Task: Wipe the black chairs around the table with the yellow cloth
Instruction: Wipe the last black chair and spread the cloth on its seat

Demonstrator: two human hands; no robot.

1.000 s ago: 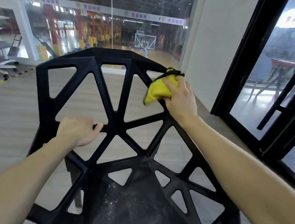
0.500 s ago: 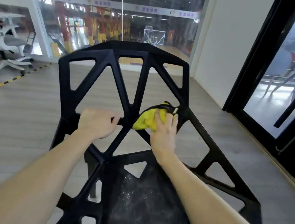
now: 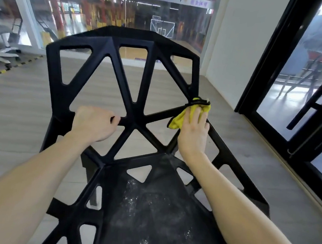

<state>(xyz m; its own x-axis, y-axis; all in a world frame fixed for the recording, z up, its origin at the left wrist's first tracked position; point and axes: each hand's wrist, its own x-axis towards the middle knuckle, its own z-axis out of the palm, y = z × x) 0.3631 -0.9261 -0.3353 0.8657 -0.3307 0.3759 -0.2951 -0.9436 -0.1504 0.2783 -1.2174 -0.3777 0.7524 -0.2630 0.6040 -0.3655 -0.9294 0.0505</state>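
I'm looking down at a black plastic chair with a triangular cut-out lattice back, seat near me, backrest far. My left hand is wrapping a closed grip around a horizontal bar low on the left of the backrest, fingers curled over it. My right hand is pressing a crumpled yellow cloth with dark edging against the right side of the backrest, where the slanted struts are meeting the armrest edge; fingers are lying fairly flat over the cloth, pinning it to the frame, so that grip is clamped on the cloth. The cloth is bunching out to the left and far side of the fingers. Whitish dust specks are showing on the dark seat panel. A grey wood-look floor is showing through the cut-outs. A black-framed glass door is standing on the right, and a white wall is standing far right.
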